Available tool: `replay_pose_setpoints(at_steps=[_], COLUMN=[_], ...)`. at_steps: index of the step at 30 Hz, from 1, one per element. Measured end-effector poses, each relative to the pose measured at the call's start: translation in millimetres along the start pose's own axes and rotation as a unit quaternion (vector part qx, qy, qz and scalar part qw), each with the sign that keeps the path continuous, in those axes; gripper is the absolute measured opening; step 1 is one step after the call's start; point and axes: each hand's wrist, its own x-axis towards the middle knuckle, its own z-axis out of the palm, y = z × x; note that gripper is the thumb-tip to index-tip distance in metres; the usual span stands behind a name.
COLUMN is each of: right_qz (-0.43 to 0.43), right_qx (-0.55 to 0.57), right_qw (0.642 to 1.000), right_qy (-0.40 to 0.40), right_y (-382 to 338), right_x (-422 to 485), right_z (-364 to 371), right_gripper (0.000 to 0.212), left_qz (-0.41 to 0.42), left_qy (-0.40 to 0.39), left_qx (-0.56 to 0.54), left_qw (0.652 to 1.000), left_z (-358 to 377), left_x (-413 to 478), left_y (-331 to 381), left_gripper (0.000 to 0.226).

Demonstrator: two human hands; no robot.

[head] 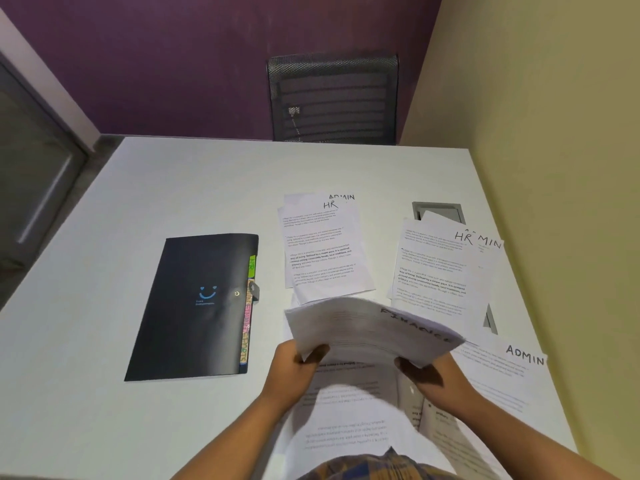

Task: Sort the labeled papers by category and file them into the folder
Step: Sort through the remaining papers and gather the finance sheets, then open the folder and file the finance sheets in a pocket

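Head view: the left grip (294, 363) and right grip (431, 379) both curl round the near edge of a FINANCE sheaf (374, 327), held lifted above loose sheets at the counter's (173, 188) near edge. The closed black folder (194, 306) lies left of centre. An HR pile (322, 251) sits mid-counter, a second HR pile (436, 271) lies toward the right edge, and an ADMIN sheet (502, 372) lies nearer the right near corner.

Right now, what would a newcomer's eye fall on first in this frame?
First, the left hand and right hand holding a sheaf of papers marked FINANCE above the near part of the white table. Next, the closed black folder with a blue smiley, lying left of them, coloured tabs along its right edge. Beyond lie two piles topped HR.
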Motion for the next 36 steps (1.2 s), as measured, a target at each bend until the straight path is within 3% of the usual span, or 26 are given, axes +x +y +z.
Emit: replay_pose_setpoints(at_steps=[3,8,13,18,23,28,33,36], right_qz=[-0.009,0.003,0.045,0.079,0.108,0.105,0.144,0.168], right_qx=[-0.040,-0.013,0.068,0.157,0.222,0.199,0.215,0.210], right_qw=[0.999,1.000,0.996,0.982,0.968,0.970,0.957,0.951], right_qy=[0.000,-0.008,0.035,0.063,0.052,0.094,0.132,0.151], right_y=[-10,-16,-22,-28,-37,-41,-41,-39], right_x=[2,-1,-11,-20,-28,-29,-31,-36], right_z=[-1,-3,0,9,22,40,57,66], right_gripper=[0.018,0.035,0.022,0.017,0.014,0.010,0.006,0.016], left_qz=[-0.004,-0.044,-0.082,-0.088,-0.098,-0.082,-0.118,-0.139], left_qy=[-0.004,-0.002,-0.047,-0.087,0.010,-0.022,-0.009,0.025], left_qx=[0.031,-0.016,0.002,-0.071,-0.063,-0.058,0.013,0.081], left_qw=[1.000,0.999,0.995,0.990,0.993,0.995,0.993,0.987], left_z=[-4,-15,-22,-24,-33,-51,-74,-89], left_x=[-4,-15,-38,-54,-52,-40,-21,-6], left_y=[-13,-26,-31,-20,-15,-18,-40,-57], left_gripper=[0.028,0.018,0.017,0.016,0.014,0.015,0.010,0.004])
